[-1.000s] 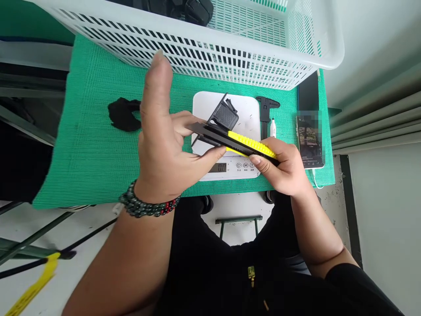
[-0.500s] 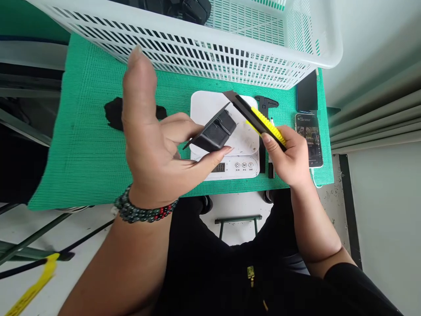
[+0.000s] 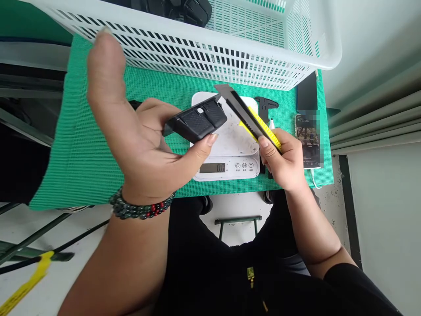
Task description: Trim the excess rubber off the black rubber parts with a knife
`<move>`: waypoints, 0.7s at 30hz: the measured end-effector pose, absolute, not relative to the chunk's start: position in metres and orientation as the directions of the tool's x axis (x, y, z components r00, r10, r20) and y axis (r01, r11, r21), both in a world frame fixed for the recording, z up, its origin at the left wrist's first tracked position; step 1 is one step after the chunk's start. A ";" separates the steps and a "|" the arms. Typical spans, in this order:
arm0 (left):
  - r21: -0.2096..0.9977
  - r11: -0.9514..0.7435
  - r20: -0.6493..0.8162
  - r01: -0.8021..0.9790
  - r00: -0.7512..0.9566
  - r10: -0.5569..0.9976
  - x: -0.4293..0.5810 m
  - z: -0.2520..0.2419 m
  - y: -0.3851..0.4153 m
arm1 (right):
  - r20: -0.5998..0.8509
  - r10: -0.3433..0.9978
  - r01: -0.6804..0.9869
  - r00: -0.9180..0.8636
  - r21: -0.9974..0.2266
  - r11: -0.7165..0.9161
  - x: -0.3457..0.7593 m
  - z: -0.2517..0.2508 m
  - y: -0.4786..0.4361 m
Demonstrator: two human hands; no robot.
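Note:
My left hand (image 3: 141, 131) grips a black plastic part (image 3: 199, 118) between thumb and fingers, with another digit raised away from it. The part is hollow-looking and tilted, with a small pale hole in its side. In my right hand (image 3: 283, 160) is a yellow and black utility knife (image 3: 253, 120), its blade extended up and to the left. The blade tip is close to the part's far right corner; whether they touch I cannot tell. Beneath both hands lies a white digital scale (image 3: 226, 173) reading 0.0.
A white slotted basket (image 3: 263, 66) holding black parts (image 3: 195, 11) stands at the back of the green mat (image 3: 88, 175). Black calipers (image 3: 265, 104) lie right of the scale. A phone (image 3: 309, 140) with a cable is at the right edge, near a dark flat object (image 3: 306, 98).
My left hand has moved left and turned the black part, so more of its side shows. The utility knife has shifted slightly left with my right hand.

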State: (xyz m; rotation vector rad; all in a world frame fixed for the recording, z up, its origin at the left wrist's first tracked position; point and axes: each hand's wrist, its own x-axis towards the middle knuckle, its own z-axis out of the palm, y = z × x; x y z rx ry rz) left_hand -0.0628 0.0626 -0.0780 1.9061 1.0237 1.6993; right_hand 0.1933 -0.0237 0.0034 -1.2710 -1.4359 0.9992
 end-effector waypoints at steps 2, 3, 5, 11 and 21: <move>0.486 -0.836 0.851 0.256 0.077 0.519 -0.059 -0.072 0.068 | 0.144 0.987 0.213 -0.070 -0.965 0.156 0.190 0.005 -0.026; 0.417 -0.875 0.882 0.245 0.123 0.454 -0.057 -0.069 0.069 | 0.153 0.984 0.217 -0.095 -0.961 0.171 0.189 0.007 -0.027; 0.391 -0.887 0.885 0.247 0.163 0.436 -0.053 -0.063 0.069 | 0.176 0.975 0.234 -0.134 -0.951 0.204 0.187 0.008 -0.028; 0.368 -0.867 0.885 0.335 0.161 0.437 -0.042 -0.049 0.054 | 0.210 0.953 0.256 -0.219 -0.930 0.264 0.189 0.007 -0.029; 0.407 -0.853 0.874 0.328 0.132 0.468 -0.052 -0.068 0.064 | 0.114 0.966 0.286 -0.232 -0.941 0.179 0.189 0.009 -0.030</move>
